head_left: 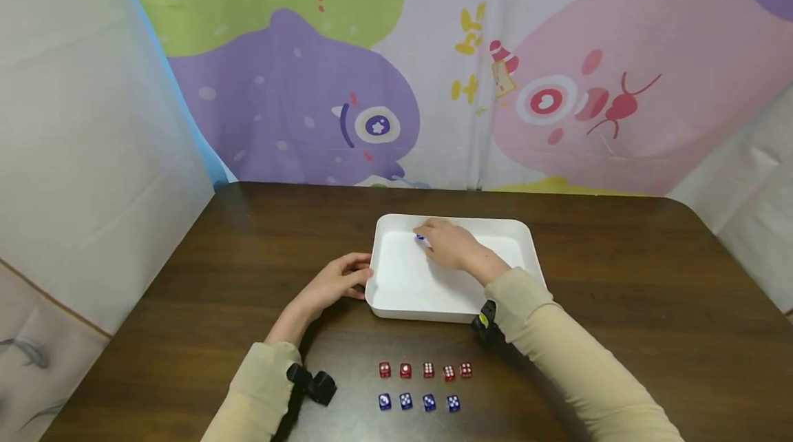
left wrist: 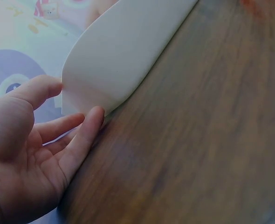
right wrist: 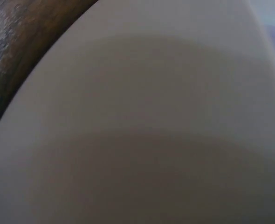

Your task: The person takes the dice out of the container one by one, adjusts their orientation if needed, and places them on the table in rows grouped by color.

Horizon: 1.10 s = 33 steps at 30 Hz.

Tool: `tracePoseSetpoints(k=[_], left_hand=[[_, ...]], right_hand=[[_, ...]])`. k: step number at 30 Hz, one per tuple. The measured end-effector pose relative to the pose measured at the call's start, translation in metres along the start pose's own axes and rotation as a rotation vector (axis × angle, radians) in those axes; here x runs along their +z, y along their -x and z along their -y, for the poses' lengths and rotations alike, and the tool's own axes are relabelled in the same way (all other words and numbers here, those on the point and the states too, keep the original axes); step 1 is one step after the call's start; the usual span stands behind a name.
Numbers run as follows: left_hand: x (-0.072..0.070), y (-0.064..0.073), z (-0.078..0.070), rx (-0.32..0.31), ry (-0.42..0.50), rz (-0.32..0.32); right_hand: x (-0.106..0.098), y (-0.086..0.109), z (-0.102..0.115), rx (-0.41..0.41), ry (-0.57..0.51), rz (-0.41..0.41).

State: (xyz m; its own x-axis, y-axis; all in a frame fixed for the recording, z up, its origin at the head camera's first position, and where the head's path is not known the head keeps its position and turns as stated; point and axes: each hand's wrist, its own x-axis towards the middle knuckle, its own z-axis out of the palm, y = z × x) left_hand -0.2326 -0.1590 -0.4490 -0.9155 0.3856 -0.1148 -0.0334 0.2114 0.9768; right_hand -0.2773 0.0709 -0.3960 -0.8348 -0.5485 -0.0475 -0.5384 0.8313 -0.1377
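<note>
A shallow white tray (head_left: 403, 277) lies on the table. My left hand (head_left: 334, 281) rests against its left side. In the left wrist view the fingers of my left hand (left wrist: 39, 144) touch the tray's wall (left wrist: 114, 51) near its corner, loosely spread. Over the inside of the tray, towards the back, my right hand (head_left: 449, 242) pinches a blue die (head_left: 420, 237) at its fingertips; the hand covers part of it. The right wrist view is filled by the tray's outer wall (right wrist: 142, 93), with no hand showing.
In front of the tray, a row of several red dice (head_left: 428, 370) sits on the dark wooden table (head_left: 619, 304). Nearer me runs a row of several blue dice (head_left: 429, 402). A printed cartoon curtain (head_left: 297, 104) hangs behind the table.
</note>
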Motion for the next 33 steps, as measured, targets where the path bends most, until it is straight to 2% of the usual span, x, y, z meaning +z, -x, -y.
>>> tracePoseSetpoints(k=[6,11,15,21,28,33], left_hand=[[0.002,0.006,-0.009,-0.012,0.011,0.020],[0.005,0.013,-0.022,-0.015,0.008,0.020],[0.006,0.017,-0.025,-0.022,0.006,0.015],[0.006,0.013,-0.021,-0.024,0.008,0.023],[0.001,0.001,0.001,-0.006,0.012,-0.006],[0.001,0.001,0.000,-0.002,0.003,-0.010]], right_hand=[[0.005,0.002,-0.001,0.012,-0.003,0.002],[0.007,0.003,-0.003,0.012,0.004,-0.035],[0.011,0.004,-0.004,-0.010,-0.009,-0.058],[0.014,0.005,-0.005,0.001,-0.059,-0.074],[0.010,0.006,-0.005,0.014,-0.088,-0.078],[0.008,0.012,-0.004,0.011,-0.119,-0.113]])
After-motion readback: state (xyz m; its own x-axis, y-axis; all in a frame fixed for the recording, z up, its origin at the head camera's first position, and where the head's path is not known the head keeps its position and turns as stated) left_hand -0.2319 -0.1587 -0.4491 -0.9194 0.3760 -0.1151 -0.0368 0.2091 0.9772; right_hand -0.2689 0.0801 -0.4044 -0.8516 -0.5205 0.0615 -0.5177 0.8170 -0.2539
